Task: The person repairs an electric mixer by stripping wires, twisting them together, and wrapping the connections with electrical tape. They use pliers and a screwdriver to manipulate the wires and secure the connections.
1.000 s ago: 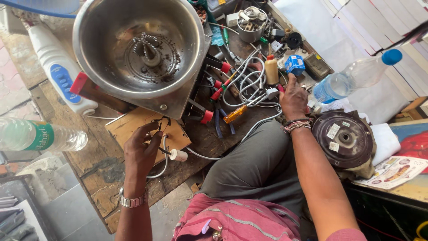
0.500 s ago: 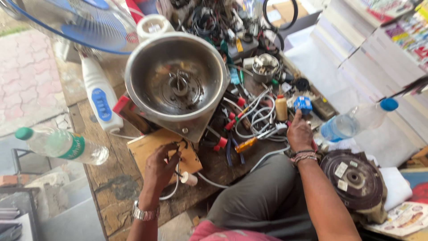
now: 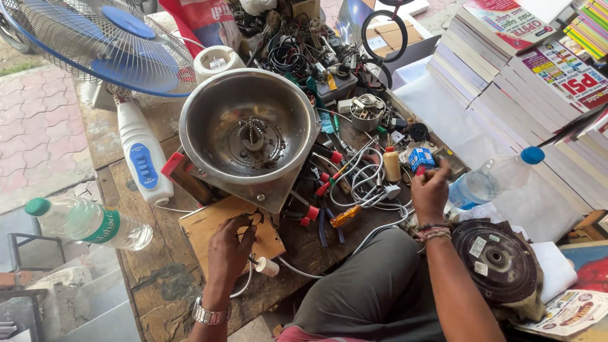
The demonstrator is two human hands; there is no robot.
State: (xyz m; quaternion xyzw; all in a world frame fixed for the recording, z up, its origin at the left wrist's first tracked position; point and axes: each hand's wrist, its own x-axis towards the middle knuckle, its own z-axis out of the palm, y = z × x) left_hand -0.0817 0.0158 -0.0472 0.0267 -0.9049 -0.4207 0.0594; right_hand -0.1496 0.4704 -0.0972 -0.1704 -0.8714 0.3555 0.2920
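Thin dark wire (image 3: 252, 218) on a small wooden board (image 3: 209, 231) before the steel bowl; small blue box (image 3: 420, 158) among cables.

Cluttered wooden workbench (image 3: 158, 278), steel bowl (image 3: 247, 130)

View tilted up and away: steel bowl (image 3: 248, 130) now seen mid-frame instead of at top edge. Blue fan (image 3: 104, 44), tangled tools at far side and book stacks (image 3: 532, 69) at right brought into view. Right hand (image 3: 430, 190) shifted farther, raised beside small blue box (image 3: 420, 158). Left hand (image 3: 229, 250) seen lower in frame, over wooden board (image 3: 209, 228).
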